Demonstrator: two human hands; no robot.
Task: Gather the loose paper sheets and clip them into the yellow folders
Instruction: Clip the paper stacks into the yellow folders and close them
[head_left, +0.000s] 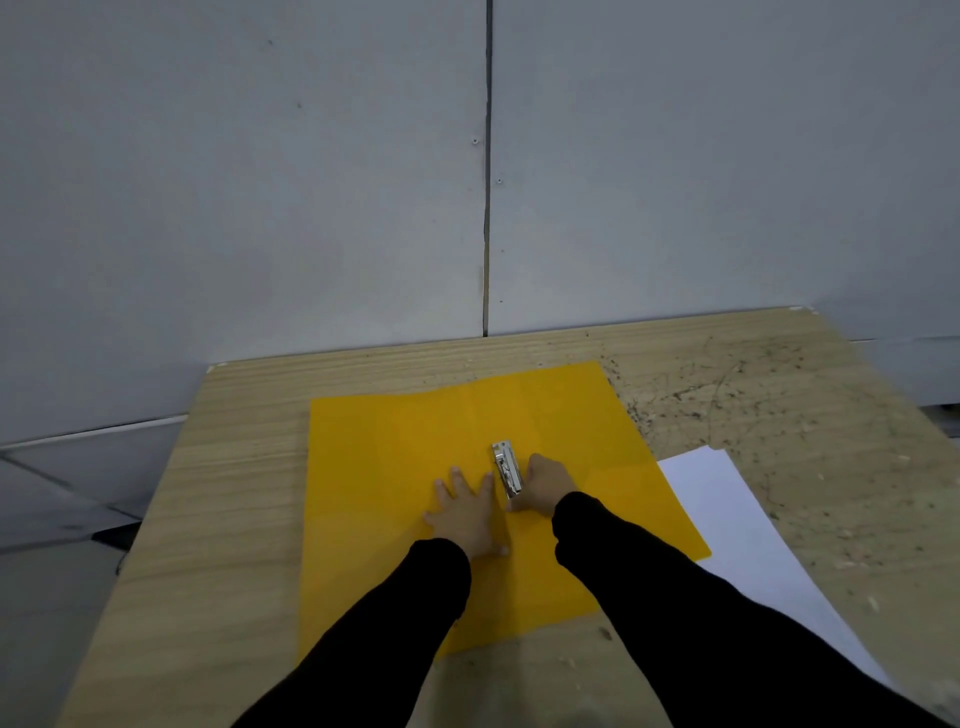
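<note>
Head view gives us one yellow folder (395, 467), one metal clip (507, 467), one patch of white paper (727, 519) and two hands in black sleeves (675, 613). We cannot count the sheets in the paper.

The folder lies open and flat on the wooden table (234, 493), in the middle of the frame. Its long side runs left to right, and its fold runs from near us up toward the grey wall (260, 182). The clip sits on the folder just right of the fold. Its long side points the same way as the fold, tipped a little to the left at the far end.

On the open folder we see only the clip and the hands. The paper lies on the table at the lower right of the frame, and its left edge meets the folder's right edge.

Our left hand (465, 519) lies flat on the folder with fingers spread, just left of the clip. Our right hand (543, 486) curls round the near end of the clip, with the thumb under its tip.
</note>
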